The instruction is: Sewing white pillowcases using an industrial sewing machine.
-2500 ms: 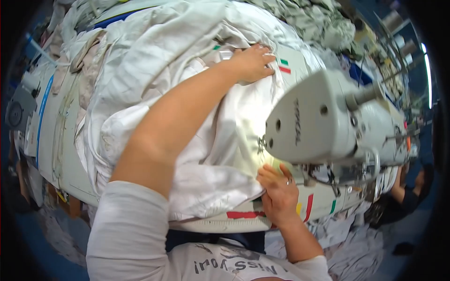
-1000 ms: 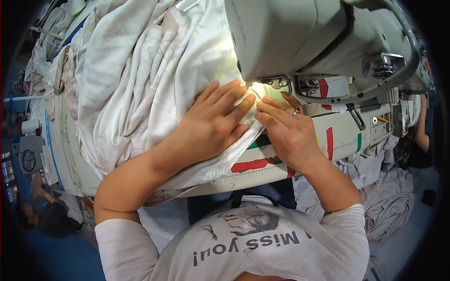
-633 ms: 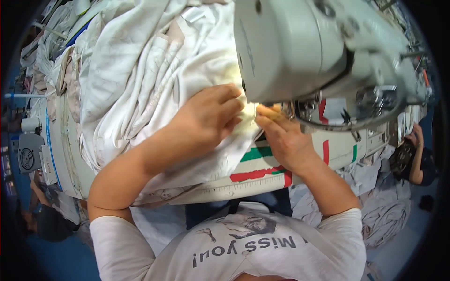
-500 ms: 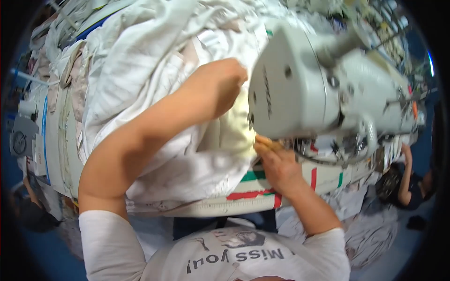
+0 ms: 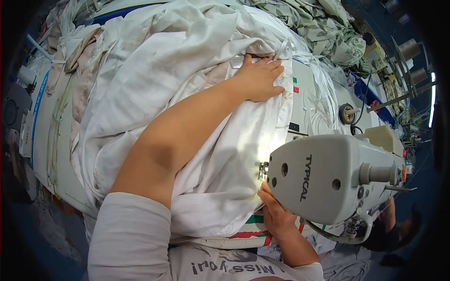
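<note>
A broad piece of white fabric (image 5: 211,154) lies in folds over the table and runs along its right edge under the sewing machine (image 5: 314,180). My left hand (image 5: 260,78) rests spread and open on the far part of that edge, beyond the machine head. Close in front of the lit presser foot (image 5: 263,169), my right hand (image 5: 277,215) has its fingers together at the near edge of the fabric, closed on it. The machine head partly covers the right hand.
White ribbons (image 5: 323,100) trail to the right of the fabric. Leaf-patterned cloth (image 5: 328,33) is heaped at the far right. A small tape roll (image 5: 347,114) sits behind the machine, and thread cones (image 5: 409,49) stand on a rack. Another person's arm (image 5: 390,215) shows at the right.
My left hand, closed near the machine head before, has moved away along the fabric and opened flat. My right hand stays near the needle. The whole view has shifted, showing more of the far table.
</note>
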Available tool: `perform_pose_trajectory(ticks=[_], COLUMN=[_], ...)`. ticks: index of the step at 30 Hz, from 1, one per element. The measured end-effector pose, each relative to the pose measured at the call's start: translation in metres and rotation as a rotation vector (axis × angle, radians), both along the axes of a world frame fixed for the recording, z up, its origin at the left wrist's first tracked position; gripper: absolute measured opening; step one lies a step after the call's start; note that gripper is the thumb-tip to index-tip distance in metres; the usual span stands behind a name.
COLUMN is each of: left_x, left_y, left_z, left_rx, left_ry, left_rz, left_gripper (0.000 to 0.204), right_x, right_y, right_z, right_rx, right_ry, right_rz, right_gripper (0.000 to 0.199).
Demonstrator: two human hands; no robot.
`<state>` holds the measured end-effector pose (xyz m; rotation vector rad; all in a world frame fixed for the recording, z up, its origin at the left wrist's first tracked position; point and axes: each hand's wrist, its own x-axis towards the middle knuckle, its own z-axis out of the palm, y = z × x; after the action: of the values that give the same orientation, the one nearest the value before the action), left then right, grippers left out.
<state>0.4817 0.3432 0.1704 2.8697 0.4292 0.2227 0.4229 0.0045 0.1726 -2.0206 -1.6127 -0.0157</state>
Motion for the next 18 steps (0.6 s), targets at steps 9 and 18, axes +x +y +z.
perform_pose_trajectory(ticks=[9,18], left_x=[0.003,0.016], left_y=[0.006,0.023], left_z=[-0.001,0.006], left_rx=[0.011,-0.032], left_ry=[0.009,0.025], left_rz=[-0.007,0.038], left_gripper=[0.07,0.069], right_x=[0.002,0.005], right_y=[0.002,0.02], right_z=[0.0,0.011], right_rx=[-0.041,-0.028], right_ry=[-0.02,-0.072], right_rz=[-0.039,-0.015], right_gripper=[0.03,0.034])
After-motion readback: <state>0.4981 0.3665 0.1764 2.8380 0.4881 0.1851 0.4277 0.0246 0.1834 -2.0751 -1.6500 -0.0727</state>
